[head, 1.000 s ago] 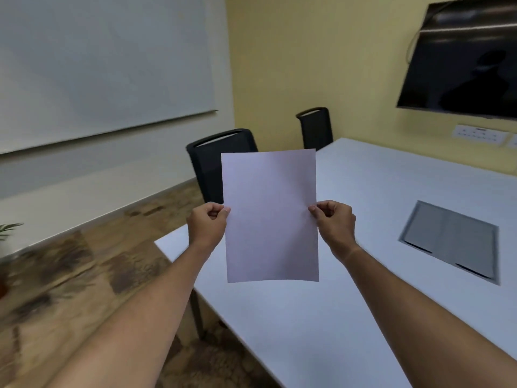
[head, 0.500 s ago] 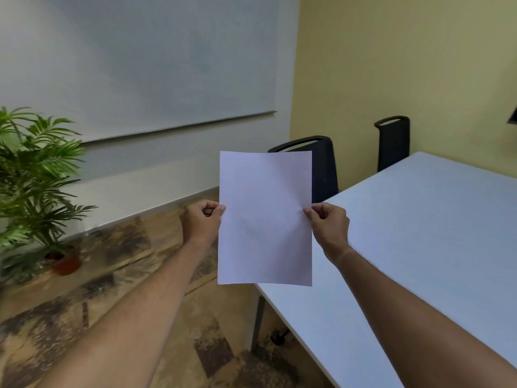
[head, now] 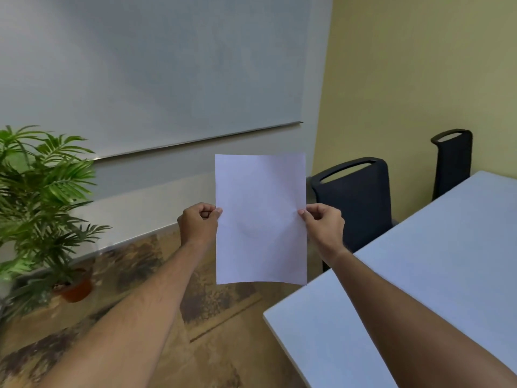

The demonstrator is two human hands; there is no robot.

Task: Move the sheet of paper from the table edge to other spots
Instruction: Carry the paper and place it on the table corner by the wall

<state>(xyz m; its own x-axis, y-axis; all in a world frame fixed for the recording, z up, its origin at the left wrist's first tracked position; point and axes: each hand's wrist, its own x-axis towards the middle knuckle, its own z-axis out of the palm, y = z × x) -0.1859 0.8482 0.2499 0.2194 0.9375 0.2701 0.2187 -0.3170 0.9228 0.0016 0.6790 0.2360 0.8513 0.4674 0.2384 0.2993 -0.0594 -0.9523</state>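
Note:
A blank white sheet of paper (head: 260, 219) hangs upright in the air in front of me, above the floor and left of the table corner. My left hand (head: 198, 224) pinches its left edge near mid-height. My right hand (head: 324, 226) pinches its right edge at the same height. The sheet is faintly creased around both pinches. The white table (head: 419, 281) lies at the lower right, its near corner below and right of the sheet.
Two black chairs, one (head: 355, 203) just behind the sheet and another (head: 453, 161) farther right, stand along the table's far side. A potted palm (head: 42, 208) stands at the left by the wall. Patterned carpet (head: 218, 326) covers the floor below the sheet.
The view has swung left, away from the table, with the sheet still held in both hands. The sheet now hangs over the floor rather than the table; the plant has come into view.

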